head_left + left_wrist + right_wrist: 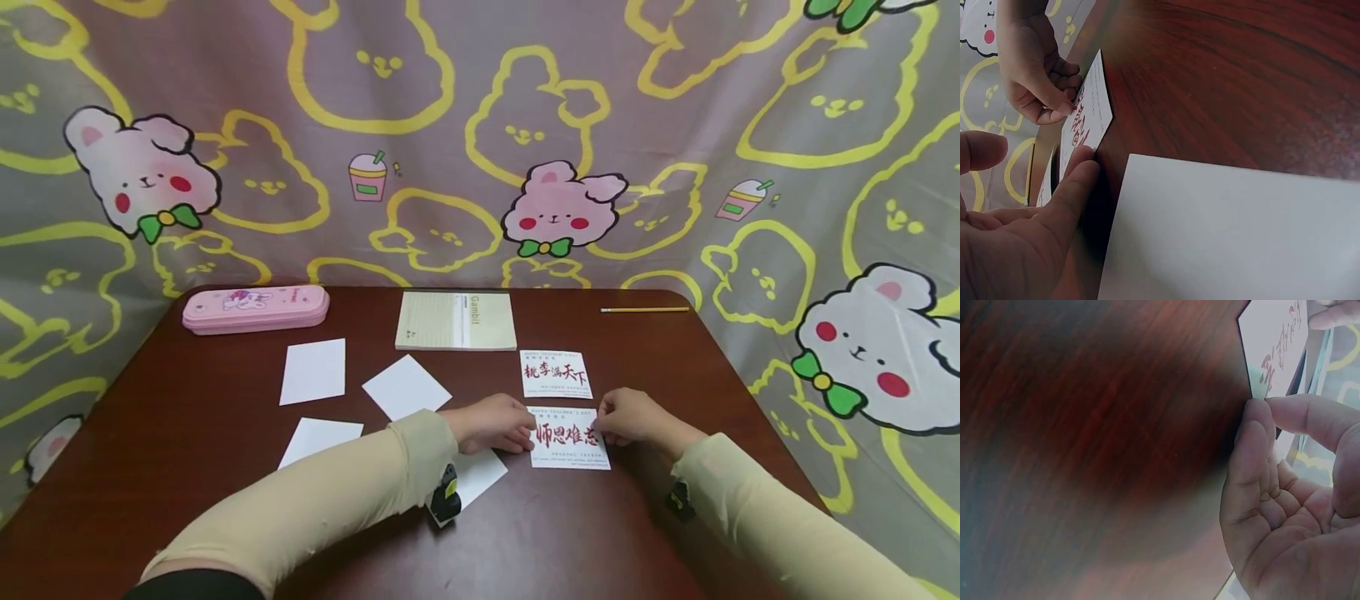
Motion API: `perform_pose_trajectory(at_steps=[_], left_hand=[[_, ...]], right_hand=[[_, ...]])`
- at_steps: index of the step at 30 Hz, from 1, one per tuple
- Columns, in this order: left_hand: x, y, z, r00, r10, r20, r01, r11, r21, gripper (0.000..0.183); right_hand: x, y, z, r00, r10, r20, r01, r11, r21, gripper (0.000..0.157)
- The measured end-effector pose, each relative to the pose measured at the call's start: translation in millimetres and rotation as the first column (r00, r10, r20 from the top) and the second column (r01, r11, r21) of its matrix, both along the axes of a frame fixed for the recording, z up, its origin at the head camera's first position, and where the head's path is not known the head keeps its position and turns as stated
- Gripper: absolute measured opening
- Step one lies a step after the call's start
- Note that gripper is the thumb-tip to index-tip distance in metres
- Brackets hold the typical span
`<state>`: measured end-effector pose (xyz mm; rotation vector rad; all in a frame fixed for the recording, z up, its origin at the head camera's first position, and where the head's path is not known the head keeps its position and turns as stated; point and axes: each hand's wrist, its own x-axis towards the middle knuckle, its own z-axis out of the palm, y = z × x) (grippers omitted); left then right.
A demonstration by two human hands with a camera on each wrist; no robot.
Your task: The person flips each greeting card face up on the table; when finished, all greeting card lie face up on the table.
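Note:
A white card printed with red characters lies between my two hands in the head view. My right hand pinches its right edge between thumb and fingertips, as the right wrist view shows. At its left edge is my left hand; in the left wrist view, its fingertips touch the card, while another digit stands apart from it. Whether the card is raised off the table is hard to tell. Just beyond it lies a second card with red characters.
Several blank white cards lie on the left half of the brown table, one partly under my left forearm. A pink pencil case, a cream notebook and a yellow pencil lie along the back, before a patterned curtain.

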<state>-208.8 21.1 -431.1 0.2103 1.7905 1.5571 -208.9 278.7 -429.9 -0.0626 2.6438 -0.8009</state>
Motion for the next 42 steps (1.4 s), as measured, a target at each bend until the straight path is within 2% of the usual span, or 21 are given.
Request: perform_pose_trajectory(at_steps=[6, 13, 19, 22, 24, 26, 28, 29, 31, 33, 35, 36, 39, 42], left_hand=[[-3.6, -9.0, -2.0, 1.000, 0.013, -0.027, -0.012, 1.000, 0.019, 0.042], [-19.0, -48.8, 8.9, 0.984, 0.118, -0.133, -0.114, 0.993, 0.043, 0.051], [-29.7, -93.5, 16.4, 0.944, 0.168, -0.282, -0.185, 0.982, -0.034, 0.051], [-32.0, -112.0, 19.9, 0.923, 0.160, -0.350, -0.210, 0.971, -0.110, 0.051], [-32.5, -123.0, 21.8, 0.899, 0.119, -0.421, -0.214, 0.959, -0.187, 0.051], [-32.8, -133.1, 21.4, 0.860, 0.031, -0.510, -0.202, 0.937, -0.284, 0.052], [-32.8, -143.3, 18.8, 0.801, -0.090, -0.592, -0.187, 0.902, -0.389, 0.054], [-32.4, -148.1, 17.2, 0.765, -0.160, -0.623, -0.177, 0.879, -0.443, 0.055], [-31.8, -157.0, 13.1, 0.702, -0.286, -0.653, -0.159, 0.830, -0.535, 0.058], [-29.9, -164.1, 9.9, 0.661, -0.373, -0.651, -0.143, 0.788, -0.598, 0.060], [-27.5, -169.2, 8.0, 0.646, -0.420, -0.637, -0.128, 0.763, -0.633, 0.063], [-26.5, -171.2, 7.4, 0.646, -0.431, -0.630, -0.122, 0.756, -0.643, 0.064], [-24.1, -175.1, 5.5, 0.662, -0.446, -0.602, -0.097, 0.746, -0.658, 0.068], [-22.9, -177.7, 3.7, 0.680, -0.470, -0.563, -0.062, 0.728, -0.682, 0.071]], right_hand=[[-1.8, -1.1, 2.9, 1.000, 0.002, -0.027, -0.002, 1.000, -0.024, 0.015], [-11.5, -18.7, 17.7, 0.998, 0.035, -0.061, -0.045, 0.984, -0.172, 0.013], [-22.0, -50.7, 19.5, 0.996, 0.063, -0.059, -0.078, 0.950, -0.302, 0.014], [-27.1, -68.4, 14.5, 0.998, 0.062, -0.026, -0.067, 0.930, -0.361, 0.016], [-30.3, -81.1, 11.2, 0.998, 0.057, 0.006, -0.050, 0.912, -0.407, 0.018], [-33.0, -95.2, 9.1, 0.998, 0.050, 0.039, -0.027, 0.891, -0.453, 0.020], [-36.2, -110.1, 7.5, 0.997, 0.044, 0.058, -0.011, 0.874, -0.486, 0.024], [-37.8, -117.7, 6.8, 0.997, 0.044, 0.064, -0.005, 0.864, -0.503, 0.025], [-40.1, -132.4, 5.7, 0.996, 0.042, 0.079, 0.006, 0.845, -0.534, 0.030], [-42.6, -144.7, 4.3, 0.994, 0.044, 0.100, 0.021, 0.821, -0.571, 0.034], [-44.7, -154.4, 2.2, 0.991, 0.048, 0.128, 0.040, 0.795, -0.606, 0.038], [-45.4, -158.1, 1.3, 0.988, 0.046, 0.146, 0.055, 0.782, -0.621, 0.039], [-46.9, -165.9, -0.6, 0.980, 0.048, 0.195, 0.093, 0.751, -0.653, 0.043], [-47.5, -170.8, -0.4, 0.971, 0.048, 0.233, 0.125, 0.733, -0.669, 0.045]])
